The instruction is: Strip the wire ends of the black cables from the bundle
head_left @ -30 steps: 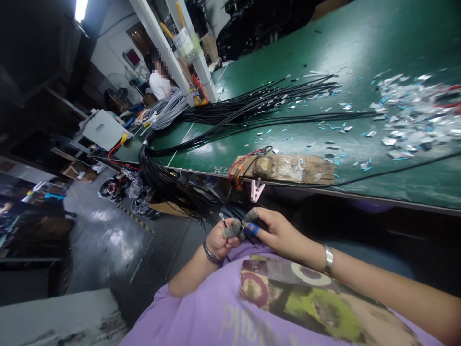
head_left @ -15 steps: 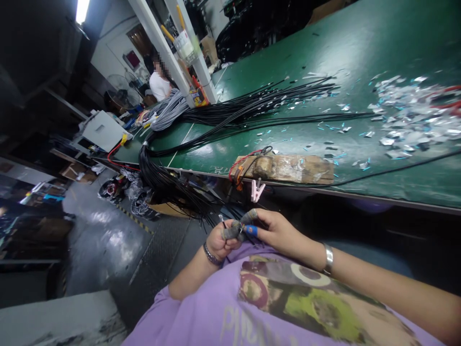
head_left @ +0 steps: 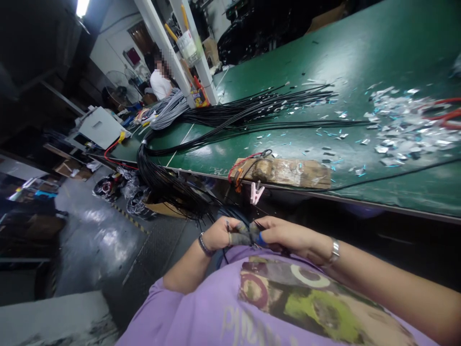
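Observation:
My left hand [head_left: 220, 234], grey wraps on its fingers, is closed in a pinch on a thin black cable [head_left: 228, 226] just above my lap. Beside it, fingertips meeting, my right hand [head_left: 283, 234] is also closed on the cable; a blue wrap covers one of its fingers. The exact spot between the fingertips is hidden. Left of my hands a thick bundle of black cables [head_left: 158, 175] hangs over the bench edge. A pink clip [head_left: 256, 193] hangs at the edge, below a worn wooden block [head_left: 295, 172] with a cord tied round it.
On the green bench [head_left: 378, 43] lie long black cables [head_left: 230, 113], a grey cable coil [head_left: 169, 113] and scattered foil scraps [head_left: 406, 125]. Red-handled scissors or pliers [head_left: 446, 113] rest at the right. A white post [head_left: 201, 57] carries a tool cup. A person [head_left: 159, 82] sits far back.
Both hands have turned and pressed closer together, with the right fingers curling inward. The cable tip above the left hand shows less than before.

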